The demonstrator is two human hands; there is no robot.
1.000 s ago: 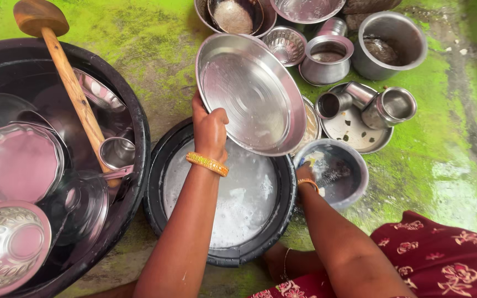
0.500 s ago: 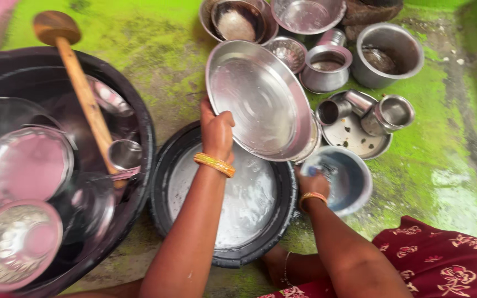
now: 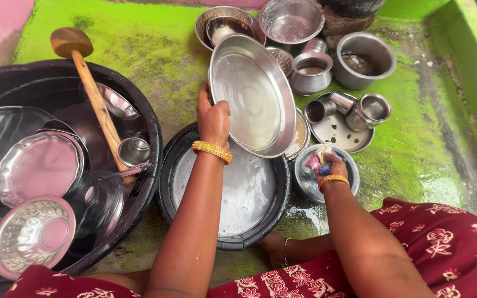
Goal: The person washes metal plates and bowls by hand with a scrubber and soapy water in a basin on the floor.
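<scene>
Left hand point(image 3: 214, 117): fingers closed on the near rim of a large steel plate point(image 3: 251, 94), held tilted on edge above the black basin point(image 3: 168, 182) of soapy water. Right hand point(image 3: 331, 164): fingers closed on a coloured scrub cloth point(image 3: 317, 160) inside 1 small steel bowl point(image 3: 305, 182), just right of the plate. The plate's face turns toward the right hand.

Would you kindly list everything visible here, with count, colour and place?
steel plate: 1, silver, held tilted over small basin
small basin: 1, black, centre, soapy water
large tub: 1, black, left, holding steel dishes
wooden ladle: 1, brown, leaning in large tub
small bowl: 1, steel, under right hand
scrub cloth: 1, pink-white, in right hand
pots and cups: several, steel, top right
left hand: grips steel plate
right hand: grips scrub cloth
</scene>
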